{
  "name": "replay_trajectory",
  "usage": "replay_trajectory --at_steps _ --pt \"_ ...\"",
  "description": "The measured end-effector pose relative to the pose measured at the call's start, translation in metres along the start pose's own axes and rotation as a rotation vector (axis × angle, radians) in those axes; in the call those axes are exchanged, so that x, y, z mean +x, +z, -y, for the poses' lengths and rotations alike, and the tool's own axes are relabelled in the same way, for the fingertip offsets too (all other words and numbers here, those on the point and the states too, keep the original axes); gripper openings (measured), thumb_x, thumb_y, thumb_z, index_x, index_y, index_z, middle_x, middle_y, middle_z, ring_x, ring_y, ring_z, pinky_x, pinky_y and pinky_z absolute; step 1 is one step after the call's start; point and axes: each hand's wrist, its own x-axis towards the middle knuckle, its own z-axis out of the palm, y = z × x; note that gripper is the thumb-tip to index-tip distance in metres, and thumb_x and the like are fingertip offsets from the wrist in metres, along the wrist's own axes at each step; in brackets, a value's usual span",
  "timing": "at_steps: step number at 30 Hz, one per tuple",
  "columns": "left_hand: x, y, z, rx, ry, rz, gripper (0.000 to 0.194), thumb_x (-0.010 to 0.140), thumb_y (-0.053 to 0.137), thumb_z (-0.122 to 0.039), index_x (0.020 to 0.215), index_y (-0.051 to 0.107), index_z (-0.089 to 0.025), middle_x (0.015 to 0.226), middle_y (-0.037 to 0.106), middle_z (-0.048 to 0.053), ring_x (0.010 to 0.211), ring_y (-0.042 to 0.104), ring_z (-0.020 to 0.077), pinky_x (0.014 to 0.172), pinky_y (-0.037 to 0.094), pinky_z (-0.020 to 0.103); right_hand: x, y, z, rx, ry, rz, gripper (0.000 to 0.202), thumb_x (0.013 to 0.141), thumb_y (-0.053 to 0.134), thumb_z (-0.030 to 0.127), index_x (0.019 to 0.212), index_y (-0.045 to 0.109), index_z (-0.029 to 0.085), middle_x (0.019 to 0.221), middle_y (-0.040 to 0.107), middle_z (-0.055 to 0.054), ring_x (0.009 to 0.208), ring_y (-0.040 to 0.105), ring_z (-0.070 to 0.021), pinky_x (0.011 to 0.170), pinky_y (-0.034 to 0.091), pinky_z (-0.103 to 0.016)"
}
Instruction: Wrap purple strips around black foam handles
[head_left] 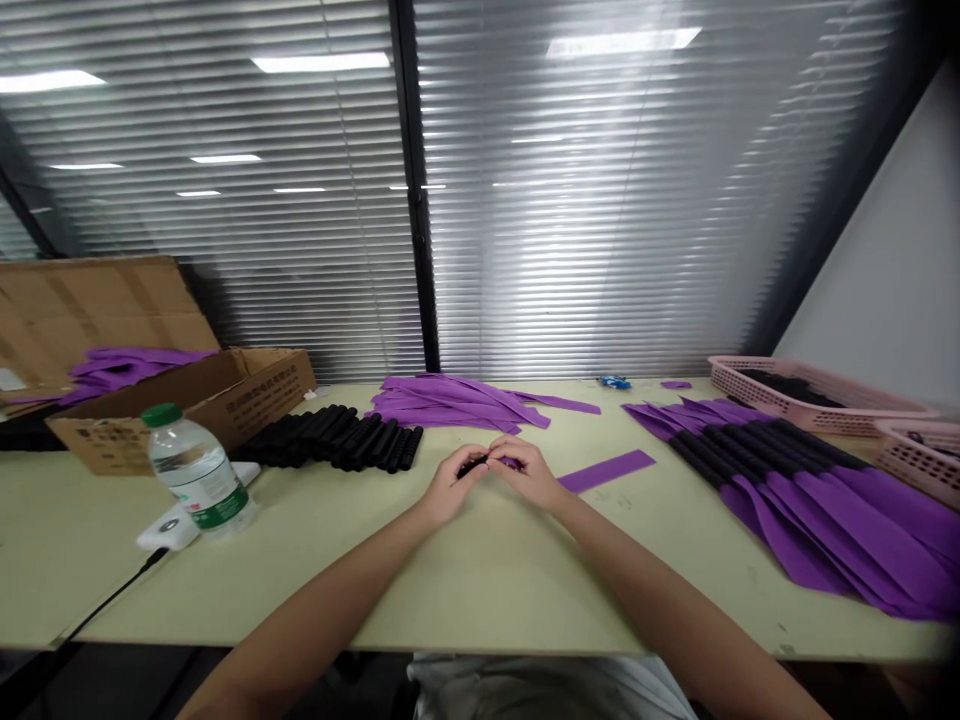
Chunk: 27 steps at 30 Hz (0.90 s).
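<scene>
My left hand [452, 482] is closed around a small black piece [472, 466], most of it hidden by the fingers. Against it, fingertips touching, my right hand [529, 474] pinches the end of a purple strip [607, 470], which trails over the table to the right. Black ribbed tubes [360, 440] lie in a row to the left of my hands. Behind them spreads a pile of loose purple strips [457, 402]. On the right lie purple strips [832, 515] with black sleeves [772, 452] around their middles.
A water bottle [199, 470] stands on the left beside a white device [171, 528] with a black cable. Behind it is an open cardboard box [262, 395]. Pink baskets [795, 400] sit at the back right of the table [495, 590]. A small blue packet [615, 382] lies near the blinds.
</scene>
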Motion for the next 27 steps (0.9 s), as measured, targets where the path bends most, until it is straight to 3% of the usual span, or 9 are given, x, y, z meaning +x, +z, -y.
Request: replay_trajectory --at_steps 4,7,14,20,27 --pt "0.001 0.000 0.002 0.007 -0.008 -0.022 0.028 0.090 0.057 -0.039 0.107 0.060 -0.017 0.107 0.063 0.008 0.101 0.058 0.0206 0.091 0.044 0.033 -0.002 0.004 -0.001 0.128 0.210 -0.072 0.029 0.081 0.068 0.042 0.097 0.056 0.021 0.086 0.060 -0.001 0.072 0.055 -0.0155 0.063 0.043 -0.028" --pt "0.001 -0.001 0.004 0.013 -0.013 -0.036 0.029 0.089 0.058 -0.040 0.107 0.060 -0.017 0.107 0.063 0.008 0.100 0.059 0.0206 0.091 0.044 0.033 -0.001 0.003 -0.002 0.148 0.278 -0.039 0.030 0.079 0.068 0.043 0.096 0.058 0.021 0.084 0.058 0.000 0.069 0.051 -0.0140 0.062 0.040 -0.027" --pt "0.000 -0.003 0.000 0.073 -0.040 -0.008 0.031 0.089 0.058 -0.043 0.106 0.063 -0.018 0.108 0.065 0.009 0.100 0.060 0.0219 0.091 0.045 0.033 0.002 -0.003 -0.007 0.183 0.275 -0.009 0.027 0.075 0.073 0.043 0.081 0.065 0.019 0.077 0.060 0.000 0.073 0.052 -0.0155 0.068 0.039 -0.029" --pt "-0.001 -0.006 -0.001 0.151 -0.030 0.043 0.030 0.089 0.056 -0.043 0.103 0.063 -0.017 0.104 0.065 0.008 0.097 0.060 0.0212 0.087 0.046 0.032 0.001 -0.002 -0.014 0.208 0.312 0.007 0.032 0.072 0.074 0.047 0.068 0.062 0.018 0.062 0.052 0.003 0.061 0.044 -0.0124 0.058 0.034 -0.026" --pt "-0.003 -0.006 0.001 0.196 -0.016 0.072 0.029 0.091 0.053 -0.040 0.108 0.060 -0.017 0.106 0.065 0.008 0.099 0.060 0.0206 0.090 0.045 0.033 0.001 -0.004 -0.010 0.246 0.332 0.052 0.035 0.069 0.075 0.050 0.066 0.061 0.018 0.057 0.047 0.005 0.055 0.039 -0.0101 0.054 0.031 -0.024"
